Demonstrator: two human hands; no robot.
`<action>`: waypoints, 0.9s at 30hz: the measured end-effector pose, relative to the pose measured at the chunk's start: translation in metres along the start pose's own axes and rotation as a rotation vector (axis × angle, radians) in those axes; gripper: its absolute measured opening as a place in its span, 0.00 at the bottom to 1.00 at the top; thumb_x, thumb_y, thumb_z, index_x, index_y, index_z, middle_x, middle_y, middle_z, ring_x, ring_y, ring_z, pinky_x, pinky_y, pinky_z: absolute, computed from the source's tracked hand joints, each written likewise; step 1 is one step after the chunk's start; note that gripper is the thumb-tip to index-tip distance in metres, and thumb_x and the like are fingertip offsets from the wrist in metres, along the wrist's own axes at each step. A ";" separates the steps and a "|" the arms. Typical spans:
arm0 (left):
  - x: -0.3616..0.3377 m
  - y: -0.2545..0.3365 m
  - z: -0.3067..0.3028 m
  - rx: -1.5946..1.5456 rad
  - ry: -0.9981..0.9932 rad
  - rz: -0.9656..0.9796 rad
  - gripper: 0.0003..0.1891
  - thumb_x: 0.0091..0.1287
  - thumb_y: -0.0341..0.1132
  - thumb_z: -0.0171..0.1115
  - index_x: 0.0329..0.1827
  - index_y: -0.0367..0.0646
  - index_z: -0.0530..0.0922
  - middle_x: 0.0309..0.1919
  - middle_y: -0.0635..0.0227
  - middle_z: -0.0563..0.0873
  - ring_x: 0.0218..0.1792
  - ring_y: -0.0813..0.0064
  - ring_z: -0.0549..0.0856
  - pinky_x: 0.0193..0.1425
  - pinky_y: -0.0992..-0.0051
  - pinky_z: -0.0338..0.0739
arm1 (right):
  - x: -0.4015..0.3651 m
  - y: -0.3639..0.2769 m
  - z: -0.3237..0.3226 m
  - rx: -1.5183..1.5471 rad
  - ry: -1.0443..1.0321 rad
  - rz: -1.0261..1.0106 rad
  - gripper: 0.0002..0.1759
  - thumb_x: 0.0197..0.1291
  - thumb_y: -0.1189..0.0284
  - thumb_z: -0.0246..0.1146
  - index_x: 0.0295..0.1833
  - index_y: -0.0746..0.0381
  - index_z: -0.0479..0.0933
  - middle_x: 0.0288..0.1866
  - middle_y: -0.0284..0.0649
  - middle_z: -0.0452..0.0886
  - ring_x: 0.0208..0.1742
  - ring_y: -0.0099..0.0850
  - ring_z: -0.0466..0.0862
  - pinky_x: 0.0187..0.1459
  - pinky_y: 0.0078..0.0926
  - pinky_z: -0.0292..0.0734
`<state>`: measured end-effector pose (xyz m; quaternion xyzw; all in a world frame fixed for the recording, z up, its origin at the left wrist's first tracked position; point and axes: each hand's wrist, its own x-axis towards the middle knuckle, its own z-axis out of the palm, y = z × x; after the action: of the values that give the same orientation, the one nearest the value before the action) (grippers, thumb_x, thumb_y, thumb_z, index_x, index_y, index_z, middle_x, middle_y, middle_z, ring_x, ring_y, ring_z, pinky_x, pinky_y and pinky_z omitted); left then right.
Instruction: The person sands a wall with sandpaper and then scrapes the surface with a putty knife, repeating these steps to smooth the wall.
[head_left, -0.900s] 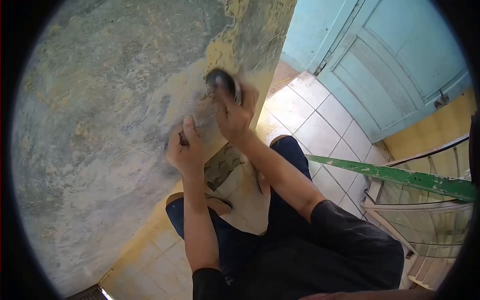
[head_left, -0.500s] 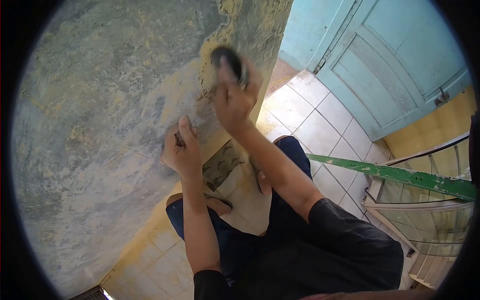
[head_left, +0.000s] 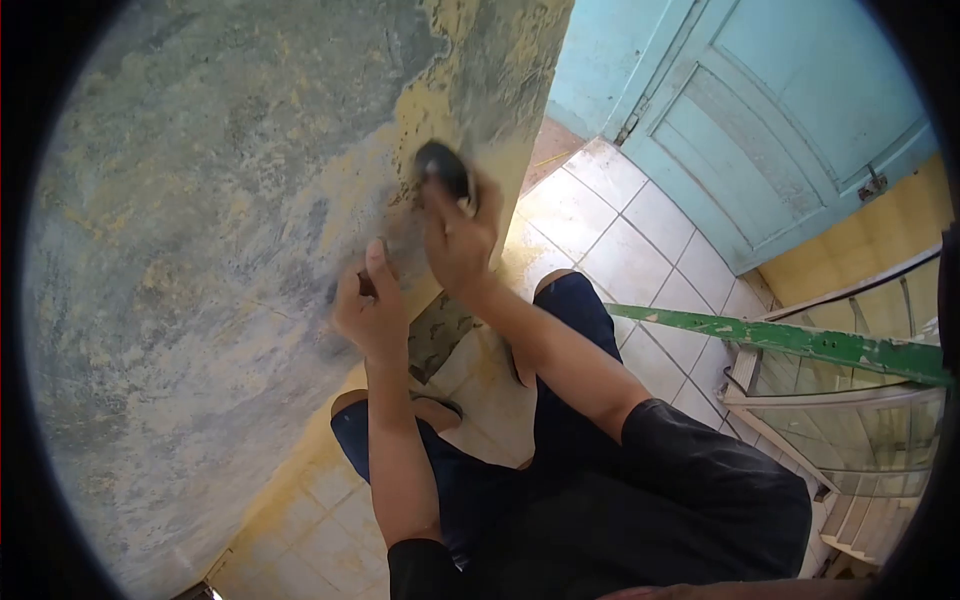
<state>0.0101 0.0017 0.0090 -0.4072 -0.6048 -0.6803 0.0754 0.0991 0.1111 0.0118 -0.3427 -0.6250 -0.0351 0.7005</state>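
A rough grey wall (head_left: 200,230) with yellow patches fills the left side. Against it, near its right edge, my right hand (head_left: 462,235) is wrapped round a dark, rounded tool (head_left: 441,168), slightly blurred. Lower and to the left, my left hand (head_left: 370,300) is held close to the wall with its fingers curled and the thumb up. What its fingers hold, if anything, is hidden. Scraped yellow paint (head_left: 422,112) shows just above the tool.
White floor tiles (head_left: 625,262) lie to the right, below a light blue door (head_left: 780,130). A green bar (head_left: 780,338) runs in from the right above glass-panelled frames (head_left: 860,440). My knees are bent beneath my arms; yellow dust covers the floor by the wall.
My right hand and the dark tool have moved down along the wall. My left hand has shifted slightly right and remains curled. The view has turned a little.
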 end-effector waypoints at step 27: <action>-0.048 -0.019 0.009 -0.039 -0.703 -0.310 0.13 0.75 0.44 0.72 0.43 0.43 0.90 0.23 0.63 0.88 0.23 0.67 0.87 0.35 0.71 0.81 | 0.037 0.013 -0.083 -0.045 -0.195 0.031 0.16 0.70 0.78 0.71 0.62 0.64 0.88 0.57 0.58 0.85 0.50 0.51 0.90 0.52 0.39 0.86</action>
<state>0.0346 -0.0045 -0.0367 -0.5208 -0.6350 -0.5137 -0.2481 0.1842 0.0920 0.0409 -0.3696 -0.6840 -0.0048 0.6289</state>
